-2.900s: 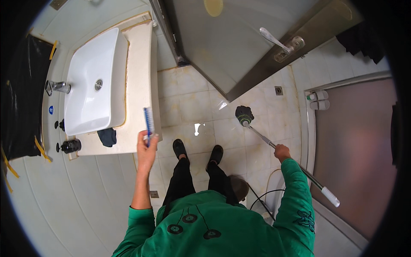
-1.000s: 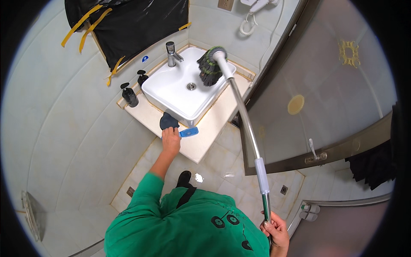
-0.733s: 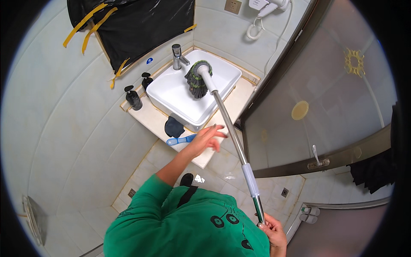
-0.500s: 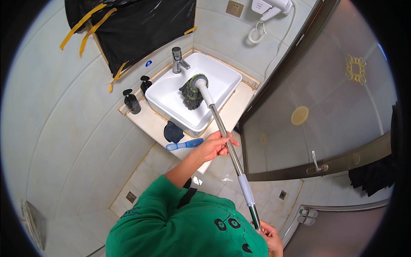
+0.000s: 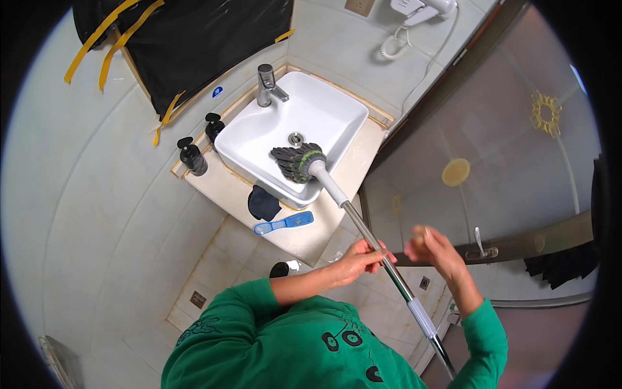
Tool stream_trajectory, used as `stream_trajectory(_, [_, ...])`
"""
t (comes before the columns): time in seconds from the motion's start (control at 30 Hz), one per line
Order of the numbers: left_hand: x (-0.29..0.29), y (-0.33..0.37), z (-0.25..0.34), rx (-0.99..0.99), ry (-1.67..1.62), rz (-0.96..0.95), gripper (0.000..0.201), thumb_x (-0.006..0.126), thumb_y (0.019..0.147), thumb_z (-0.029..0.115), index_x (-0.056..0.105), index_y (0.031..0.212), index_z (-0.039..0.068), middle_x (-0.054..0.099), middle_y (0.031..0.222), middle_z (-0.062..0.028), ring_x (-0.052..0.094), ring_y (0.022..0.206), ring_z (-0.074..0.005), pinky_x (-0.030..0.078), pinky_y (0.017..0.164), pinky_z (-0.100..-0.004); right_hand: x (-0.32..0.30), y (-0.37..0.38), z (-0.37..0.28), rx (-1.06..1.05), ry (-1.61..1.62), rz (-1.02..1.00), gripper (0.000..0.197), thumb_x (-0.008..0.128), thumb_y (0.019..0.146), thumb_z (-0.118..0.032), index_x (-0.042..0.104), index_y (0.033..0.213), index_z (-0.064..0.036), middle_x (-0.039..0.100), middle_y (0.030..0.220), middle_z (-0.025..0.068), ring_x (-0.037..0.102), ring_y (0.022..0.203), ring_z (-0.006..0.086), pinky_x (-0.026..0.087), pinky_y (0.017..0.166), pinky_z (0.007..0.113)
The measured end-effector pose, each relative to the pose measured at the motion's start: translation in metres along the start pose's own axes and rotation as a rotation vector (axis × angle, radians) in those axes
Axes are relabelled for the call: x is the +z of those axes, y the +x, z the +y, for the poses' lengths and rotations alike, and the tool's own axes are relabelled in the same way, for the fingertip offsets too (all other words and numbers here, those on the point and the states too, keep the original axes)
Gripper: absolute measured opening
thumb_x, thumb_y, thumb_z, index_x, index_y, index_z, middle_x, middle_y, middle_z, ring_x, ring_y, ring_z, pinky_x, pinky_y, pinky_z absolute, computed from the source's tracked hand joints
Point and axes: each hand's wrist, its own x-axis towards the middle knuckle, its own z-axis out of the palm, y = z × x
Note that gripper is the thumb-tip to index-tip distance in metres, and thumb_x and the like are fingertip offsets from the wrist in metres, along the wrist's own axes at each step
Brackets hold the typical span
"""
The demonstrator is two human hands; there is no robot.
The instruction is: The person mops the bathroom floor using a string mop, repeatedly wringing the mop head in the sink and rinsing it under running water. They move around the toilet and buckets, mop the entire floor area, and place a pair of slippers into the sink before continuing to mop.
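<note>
A mop point(image 5: 363, 227) slants across the view, its metal pole running from the lower right up toward the sink. My left hand point(image 5: 364, 260) is closed around the pole. The grey and green strand head lies in the white basin point(image 5: 259, 139), against its near side. To the right of the pole, my right hand point(image 5: 435, 249) is raised off it; motion smears its fingers, so their pose is unclear. A chrome faucet point(image 5: 267, 84) stands behind the basin, and the drain point(image 5: 296, 139) shows beyond the strands.
On the counter point(image 5: 314, 240) lie a dark cloth point(image 5: 264, 203) and a blue-handled brush point(image 5: 284, 222). Two black pump bottles point(image 5: 192, 157) stand left of the basin. A frosted door point(image 5: 447, 142) borders the right side, with a handle point(image 5: 479, 246). A hair dryer point(image 5: 421, 11) hangs on the wall.
The mop head has moved toward the basin's near side, uncovering the drain. My right hand has left the pole's lower end and risen. My left hand and the pole have come down and right.
</note>
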Motion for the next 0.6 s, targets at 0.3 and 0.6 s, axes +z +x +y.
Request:
stream_trajectory(0.3, [0.026, -0.036, 0.007, -0.072, -0.024, -0.119, 0.022, 0.065, 0.095, 0.024, 0.052, 0.102, 0.009, 0.071, 0.097, -0.0116, 0.044, 0.055, -0.0055, 0.036, 0.048, -0.0214, 0.110, 0.212, -0.031, 0.275, 0.039, -0.005, 0.087, 0.053, 0.087, -0.069, 0.042, 0.130, 0.0055, 0.062, 0.103, 0.0279, 0.068, 0.090, 0.0313, 0.060, 0.076, 0.041])
stream_trajectory(0.6, [0.032, -0.050, 0.023, -0.229, 0.176, -0.163, 0.016, 0.066, 0.092, 0.018, 0.058, 0.098, 0.005, 0.073, 0.099, -0.0055, 0.046, 0.053, -0.0034, 0.032, 0.043, -0.0209, 0.157, 0.251, -0.035, 0.293, 0.227, -0.200, 0.077, 0.065, 0.081, -0.062, 0.057, 0.111, 0.0088, 0.065, 0.090, 0.0255, 0.070, 0.071, 0.0301, 0.062, 0.056, 0.037])
